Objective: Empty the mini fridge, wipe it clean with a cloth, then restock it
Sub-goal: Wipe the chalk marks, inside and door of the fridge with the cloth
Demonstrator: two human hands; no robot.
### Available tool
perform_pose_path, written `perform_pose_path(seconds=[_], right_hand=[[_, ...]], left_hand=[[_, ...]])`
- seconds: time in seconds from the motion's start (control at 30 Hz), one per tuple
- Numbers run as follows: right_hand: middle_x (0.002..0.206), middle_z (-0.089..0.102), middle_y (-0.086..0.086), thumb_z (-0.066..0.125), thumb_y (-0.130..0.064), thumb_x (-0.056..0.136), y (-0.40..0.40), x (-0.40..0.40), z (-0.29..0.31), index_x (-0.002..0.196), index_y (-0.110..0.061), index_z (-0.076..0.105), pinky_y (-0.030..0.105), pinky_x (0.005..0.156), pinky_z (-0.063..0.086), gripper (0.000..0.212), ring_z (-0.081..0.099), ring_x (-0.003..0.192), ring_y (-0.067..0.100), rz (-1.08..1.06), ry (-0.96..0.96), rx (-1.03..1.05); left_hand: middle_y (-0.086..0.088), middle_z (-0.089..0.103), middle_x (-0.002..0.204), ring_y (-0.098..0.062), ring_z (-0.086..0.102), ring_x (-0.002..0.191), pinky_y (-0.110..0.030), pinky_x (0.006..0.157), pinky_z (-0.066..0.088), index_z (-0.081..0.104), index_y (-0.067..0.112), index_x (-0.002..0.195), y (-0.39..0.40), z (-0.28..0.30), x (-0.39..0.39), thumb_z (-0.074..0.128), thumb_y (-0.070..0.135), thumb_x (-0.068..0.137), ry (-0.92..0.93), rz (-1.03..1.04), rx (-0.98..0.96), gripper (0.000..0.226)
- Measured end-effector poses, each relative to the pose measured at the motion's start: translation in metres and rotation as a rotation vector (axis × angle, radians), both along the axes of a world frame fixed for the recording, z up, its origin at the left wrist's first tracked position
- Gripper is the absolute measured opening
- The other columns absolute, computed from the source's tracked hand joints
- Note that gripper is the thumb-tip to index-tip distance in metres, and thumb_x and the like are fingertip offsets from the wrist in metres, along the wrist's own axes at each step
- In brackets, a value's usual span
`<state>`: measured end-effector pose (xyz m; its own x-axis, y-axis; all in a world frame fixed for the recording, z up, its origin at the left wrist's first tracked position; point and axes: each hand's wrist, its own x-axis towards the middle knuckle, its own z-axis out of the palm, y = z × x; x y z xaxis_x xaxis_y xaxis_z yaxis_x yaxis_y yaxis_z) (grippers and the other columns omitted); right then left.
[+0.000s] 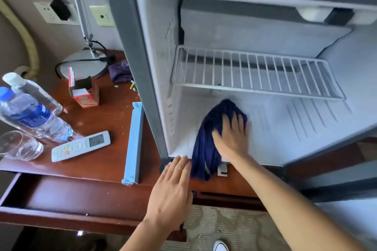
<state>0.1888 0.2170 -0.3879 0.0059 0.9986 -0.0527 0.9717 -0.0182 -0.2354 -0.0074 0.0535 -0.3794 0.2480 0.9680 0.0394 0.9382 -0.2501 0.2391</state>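
Head view: the mini fridge stands open on the wooden desk, a white wire shelf across its smooth interior. The right hand, fingers spread flat, presses a dark blue cloth on the fridge floor; the cloth's end drapes over the front lip. The left hand, fingers straight together, rests at that lip's left corner. Left of the fridge lie two plastic water bottles, a glass and a remote.

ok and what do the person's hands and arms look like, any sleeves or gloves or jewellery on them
Both are bare. The left hand and right hand wear no gloves, and no rings, watch or bracelet show. Both forearms are uncovered as far as the picture's bottom edge, with no sleeve in view. The right hand is somewhat blurred, so fine detail there is unclear.
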Motion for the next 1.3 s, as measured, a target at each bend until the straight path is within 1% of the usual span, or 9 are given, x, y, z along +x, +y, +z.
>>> perform_pose_path(seconds=[0.13,0.27,0.33,0.5,0.6,0.77,0.9,1.07,1.3], right_hand=[[0.168,0.016,0.021,0.034,-0.055,0.095,0.034,-0.065,0.002,0.159,-0.021,0.031,0.058,0.125,-0.002,0.072,0.008,0.156,0.039,-0.002,-0.004,-0.007],[0.155,0.047,0.017,0.049,-0.047,0.089,-0.025,-0.059,-0.005,0.138,-0.019,0.063,0.059,0.121,0.027,0.058,0.039,0.147,0.038,0.392,0.108,0.12],[0.155,0.049,0.01,0.059,-0.042,0.088,-0.067,-0.027,-0.004,0.135,-0.023,0.066,0.053,0.123,0.025,0.051,0.039,0.148,0.03,0.463,0.135,0.103],[0.144,0.059,0.016,0.056,-0.035,0.074,-0.088,0.062,0.008,0.123,-0.017,0.073,0.055,0.118,0.029,0.055,0.049,0.136,0.038,-0.072,-0.058,0.093],[0.162,0.03,0.024,0.039,-0.065,0.086,-0.065,0.057,0.014,0.152,-0.013,0.044,0.054,0.125,0.01,0.084,0.019,0.152,0.041,-0.283,-0.054,-0.069],[0.167,0.013,0.025,0.033,-0.083,0.086,0.009,0.024,0.007,0.16,-0.014,0.024,0.061,0.123,-0.001,0.101,0.007,0.153,0.046,-0.328,-0.053,-0.035],[0.164,0.024,0.027,0.046,-0.056,0.092,0.047,-0.001,0.006,0.155,-0.013,0.039,0.059,0.124,0.009,0.077,0.017,0.152,0.046,-0.284,0.021,0.041],[0.153,0.051,0.01,0.048,-0.045,0.087,-0.032,0.021,-0.008,0.134,-0.018,0.065,0.048,0.122,0.03,0.056,0.043,0.145,0.032,0.198,0.072,0.142],[0.147,0.052,0.026,0.032,-0.047,0.089,-0.027,0.081,-0.015,0.135,-0.004,0.06,0.05,0.121,0.03,0.069,0.047,0.137,0.041,-0.199,-0.127,0.173]], left_hand=[[-0.014,0.045,0.158,-0.028,0.038,0.15,-0.04,0.116,0.028,0.051,0.001,0.147,0.007,-0.001,0.0,0.037,0.023,0.085,-0.025,0.017,0.035,0.068],[-0.02,0.038,0.16,-0.032,0.034,0.151,-0.042,0.122,0.031,0.045,-0.004,0.148,0.027,-0.001,0.009,0.036,0.017,0.083,-0.12,0.09,0.083,0.069],[-0.021,0.037,0.159,-0.032,0.034,0.149,-0.041,0.123,0.031,0.043,-0.004,0.148,0.037,0.002,0.014,0.035,0.018,0.085,-0.151,0.111,0.079,0.068],[-0.02,0.04,0.159,-0.036,0.039,0.147,-0.048,0.119,0.036,0.043,0.0,0.149,0.076,-0.008,0.024,0.034,0.03,0.094,-0.062,0.074,0.002,0.064],[-0.019,0.038,0.161,-0.039,0.037,0.148,-0.057,0.12,0.03,0.044,0.01,0.153,0.103,-0.025,0.031,0.03,0.044,0.1,0.014,0.027,-0.028,0.064],[-0.018,0.026,0.167,-0.04,0.026,0.153,-0.061,0.124,0.014,0.028,0.022,0.162,0.112,-0.045,0.033,0.024,0.056,0.104,0.109,-0.009,0.003,0.068],[-0.013,0.017,0.17,-0.032,0.014,0.157,-0.053,0.123,0.001,0.018,0.022,0.164,0.114,-0.052,0.032,0.017,0.051,0.105,0.103,0.008,0.038,0.067],[-0.016,0.029,0.166,-0.034,0.027,0.154,-0.053,0.122,0.01,0.028,0.014,0.162,0.114,-0.054,0.03,0.026,0.043,0.104,0.102,-0.007,0.062,0.065],[-0.014,0.027,0.167,-0.032,0.024,0.155,-0.053,0.122,0.011,0.023,0.019,0.163,0.11,-0.048,0.035,0.02,0.049,0.106,0.111,0.038,0.032,0.065]])
